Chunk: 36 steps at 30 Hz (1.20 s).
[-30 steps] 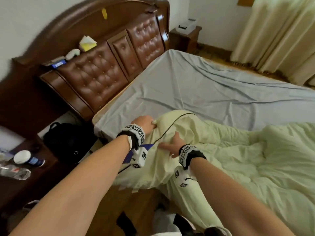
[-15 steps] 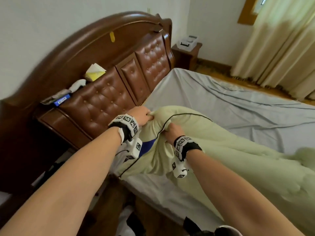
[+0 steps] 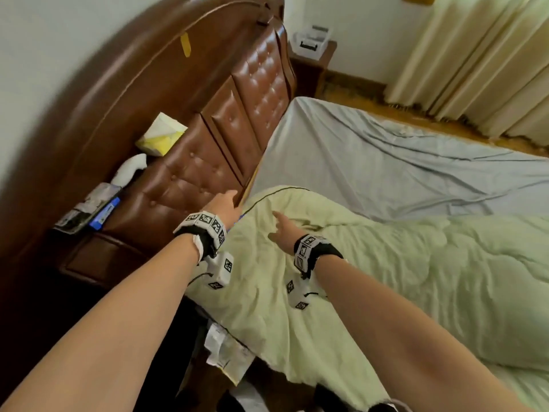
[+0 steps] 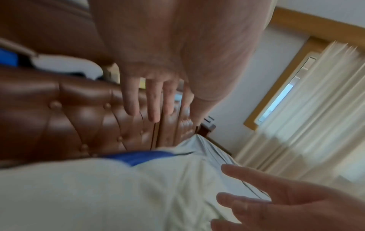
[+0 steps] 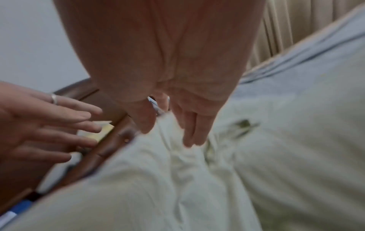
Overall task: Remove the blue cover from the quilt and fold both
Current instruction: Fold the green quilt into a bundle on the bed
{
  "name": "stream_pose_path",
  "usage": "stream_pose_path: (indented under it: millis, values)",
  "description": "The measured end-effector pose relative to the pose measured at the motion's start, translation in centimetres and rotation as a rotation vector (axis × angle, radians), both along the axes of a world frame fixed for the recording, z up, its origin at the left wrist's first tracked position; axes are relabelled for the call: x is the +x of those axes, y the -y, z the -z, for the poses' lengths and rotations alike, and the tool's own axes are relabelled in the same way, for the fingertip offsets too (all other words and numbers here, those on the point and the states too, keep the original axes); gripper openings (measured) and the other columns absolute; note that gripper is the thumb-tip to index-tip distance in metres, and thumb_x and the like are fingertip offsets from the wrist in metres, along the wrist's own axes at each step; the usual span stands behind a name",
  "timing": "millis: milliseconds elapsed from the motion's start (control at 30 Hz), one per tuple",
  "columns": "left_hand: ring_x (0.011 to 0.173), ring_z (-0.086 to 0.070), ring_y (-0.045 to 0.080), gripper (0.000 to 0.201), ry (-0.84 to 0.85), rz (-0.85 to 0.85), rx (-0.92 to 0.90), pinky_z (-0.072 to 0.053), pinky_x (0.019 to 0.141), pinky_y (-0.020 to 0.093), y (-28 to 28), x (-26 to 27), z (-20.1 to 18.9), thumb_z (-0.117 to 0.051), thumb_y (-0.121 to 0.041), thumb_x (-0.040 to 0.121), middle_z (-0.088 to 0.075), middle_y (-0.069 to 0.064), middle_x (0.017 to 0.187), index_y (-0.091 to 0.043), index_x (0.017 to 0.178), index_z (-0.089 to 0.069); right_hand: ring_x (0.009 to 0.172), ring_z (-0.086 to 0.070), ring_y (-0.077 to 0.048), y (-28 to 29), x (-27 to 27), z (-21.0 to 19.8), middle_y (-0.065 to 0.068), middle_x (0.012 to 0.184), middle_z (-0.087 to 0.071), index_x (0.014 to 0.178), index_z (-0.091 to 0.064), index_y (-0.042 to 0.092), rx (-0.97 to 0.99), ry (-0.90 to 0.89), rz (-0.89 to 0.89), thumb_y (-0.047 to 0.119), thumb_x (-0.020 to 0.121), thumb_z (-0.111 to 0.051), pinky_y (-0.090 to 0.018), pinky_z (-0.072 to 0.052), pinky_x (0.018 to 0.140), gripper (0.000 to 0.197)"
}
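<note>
A pale green quilt (image 3: 341,263) with dark piping lies crumpled on the near side of the bed, its corner close to the headboard. A bright blue strip (image 4: 138,157) shows under that corner. A grey-blue sheet (image 3: 386,162) is spread flat over the rest of the bed. My left hand (image 3: 225,203) hovers over the quilt's corner with straight fingers (image 4: 154,100) and holds nothing. My right hand (image 3: 282,227) is over the quilt a little to the right, fingers (image 5: 189,129) spread and pointing down at the fabric; contact cannot be told.
The brown tufted headboard (image 3: 193,179) stands just left of my hands. Its ledge carries a yellow tissue pack (image 3: 160,138) and a blue item (image 3: 104,214). A nightstand with a white box (image 3: 312,43) is at the far corner, curtains (image 3: 475,69) beyond. Papers (image 3: 225,352) lie beside the bed.
Both hands gripped the raised quilt corner before; they have let go. The corner has dropped onto the bed by the headboard, and both hands are spread above it.
</note>
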<state>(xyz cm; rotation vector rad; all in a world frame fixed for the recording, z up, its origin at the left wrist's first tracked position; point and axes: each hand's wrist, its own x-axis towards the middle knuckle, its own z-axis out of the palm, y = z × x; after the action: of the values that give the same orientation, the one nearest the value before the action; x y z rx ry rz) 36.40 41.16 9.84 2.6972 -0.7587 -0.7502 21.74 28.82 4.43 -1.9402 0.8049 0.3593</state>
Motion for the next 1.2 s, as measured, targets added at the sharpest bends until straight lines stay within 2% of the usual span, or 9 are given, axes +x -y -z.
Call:
stream_pose_path:
  millis: [167,267,433,600,767,933,1067,1133,1200]
  values:
    - [0.121,-0.055,0.029,0.045,-0.164,0.213,-0.016,-0.044,0.098,0.034,6.6,-5.8,4.2,-0.055,-0.026,0.094,-0.054,0.008,0.139,-0.019,0.139,-0.051,0.134,-0.046,-0.029,5.3,-9.5,1.2,-0.014,0.151,-0.041,0.152,-0.03,0.015,-0.001,-0.123,0.266,0.016,0.096,-0.059,-0.039,-0.042,0.108,0.063]
    - [0.119,-0.057,0.027,0.043,-0.191,0.349,-0.025,-0.045,0.1,0.033,10.8,-10.9,4.4,-0.054,-0.025,0.093,-0.057,0.007,0.135,-0.022,0.136,-0.053,0.125,-0.054,-0.026,7.7,-16.9,1.1,-0.011,0.145,-0.048,0.149,-0.035,0.015,-0.025,-0.175,0.402,0.02,0.095,-0.059,-0.03,-0.045,0.097,0.059]
    - [0.115,-0.059,0.024,0.039,-0.211,0.57,-0.038,-0.047,0.098,0.032,16.9,-22.0,3.0,-0.05,-0.024,0.095,-0.059,0.005,0.133,-0.022,0.134,-0.055,0.113,-0.062,-0.025,9.8,-30.0,0.0,-0.01,0.133,-0.06,0.143,-0.043,0.014,-0.057,-0.179,0.598,0.022,0.092,-0.063,-0.036,-0.05,0.095,0.055]
    - [0.116,-0.059,0.023,0.036,-0.16,0.822,-0.071,-0.046,0.1,0.034,21.7,-38.2,1.4,-0.049,-0.024,0.096,-0.06,0.003,0.133,-0.02,0.132,-0.056,0.111,-0.062,-0.024,11.4,-46.0,-3.1,-0.009,0.129,-0.062,0.138,-0.05,0.016,-0.16,-0.058,0.751,0.023,0.091,-0.065,-0.035,-0.051,0.094,0.05]
    - [0.117,-0.059,0.021,0.037,-0.086,1.135,-0.025,-0.044,0.1,0.029,24.2,-58.2,2.1,-0.054,-0.025,0.092,-0.064,0.001,0.127,-0.019,0.128,-0.061,0.111,-0.063,-0.02,11.2,-67.2,-5.8,-0.006,0.126,-0.064,0.134,-0.054,0.016,-0.245,0.02,0.957,0.02,0.091,-0.064,-0.034,-0.051,0.094,0.044]
    - [0.114,-0.061,0.018,0.034,-0.116,1.326,-0.066,-0.045,0.098,0.027,27.3,-76.6,1.0,-0.054,-0.029,0.092,-0.066,0.0,0.125,-0.02,0.124,-0.064,0.108,-0.062,-0.022,8.7,-87.2,-6.6,-0.009,0.124,-0.063,0.133,-0.053,0.014,-0.216,-0.067,1.156,0.022,0.093,-0.064,-0.028,-0.047,0.085,0.042]
    - [0.112,-0.062,0.018,0.037,-0.109,1.464,-0.066,-0.048,0.097,0.03,30.7,-89.1,0.1,-0.053,-0.031,0.091,-0.067,-0.001,0.122,-0.024,0.126,-0.061,0.109,-0.06,-0.021,8.6,-98.3,-5.8,-0.007,0.125,-0.063,0.132,-0.056,0.015,-0.224,-0.079,1.296,0.025,0.092,-0.064,-0.034,-0.051,0.09,0.042]
    - [0.113,-0.061,0.018,0.038,-0.092,1.516,-0.053,-0.048,0.097,0.03,32.6,-94.5,0.3,-0.053,-0.031,0.09,-0.066,-0.004,0.122,-0.025,0.126,-0.061,0.113,-0.058,-0.021,9.4,-102.6,-5.3,-0.006,0.125,-0.062,0.131,-0.057,0.015,-0.228,-0.079,1.331,0.023,0.093,-0.064,-0.033,-0.048,0.094,0.04]
    - [0.112,-0.061,0.018,0.039,-0.079,1.553,-0.026,-0.048,0.097,0.032,34.8,-99.5,1.1,-0.053,-0.033,0.088,-0.066,-0.005,0.123,-0.027,0.126,-0.062,0.11,-0.058,-0.018,10.7,-106.5,-4.8,-0.005,0.124,-0.062,0.131,-0.057,0.015,-0.214,-0.082,1.343,0.023,0.093,-0.063,-0.03,-0.047,0.09,0.039]
